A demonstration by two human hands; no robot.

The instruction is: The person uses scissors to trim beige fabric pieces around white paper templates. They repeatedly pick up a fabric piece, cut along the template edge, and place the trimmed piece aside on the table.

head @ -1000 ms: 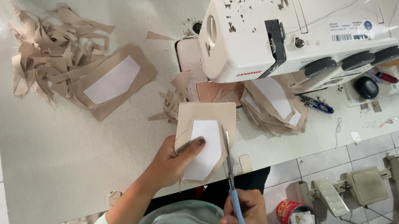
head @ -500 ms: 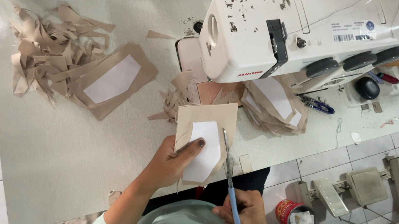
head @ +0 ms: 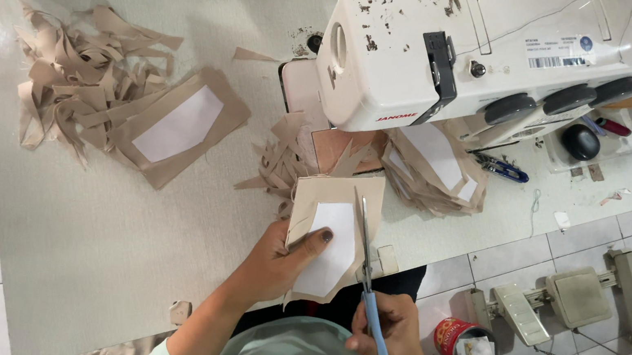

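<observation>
Looking down from the head cam: the left hand (head: 280, 259) is clamped on a tan fabric piece (head: 337, 205) with a white panel in its middle, thumb pressed on the white part, fingers tucked under the left edge. The piece sits at the near edge of the table (head: 115, 256), just in front of the sewing machine (head: 465, 54), lifted a bit off the surface as far as I can tell.

The right hand (head: 384, 335) is closed round the blue handles of the scissors (head: 365, 267). The blades run up along the right edge of the white panel, tips on the tan border, pretty much closed or only a sliver apart, hard to say.

Around it: a heap of tan scraps (head: 73, 86) at the far left of the table, with a finished piece (head: 179, 125) lying flat just beside it. A smaller scrap pile (head: 281, 164) sits right by the machine's base, and a stack of pieces (head: 433, 165) lies under the machine's arm. Small blue snips (head: 502, 169) lie near that stack. Off the table, a red can (head: 465, 347) stands on the tiled floor next to the pedal (head: 554, 302).
</observation>
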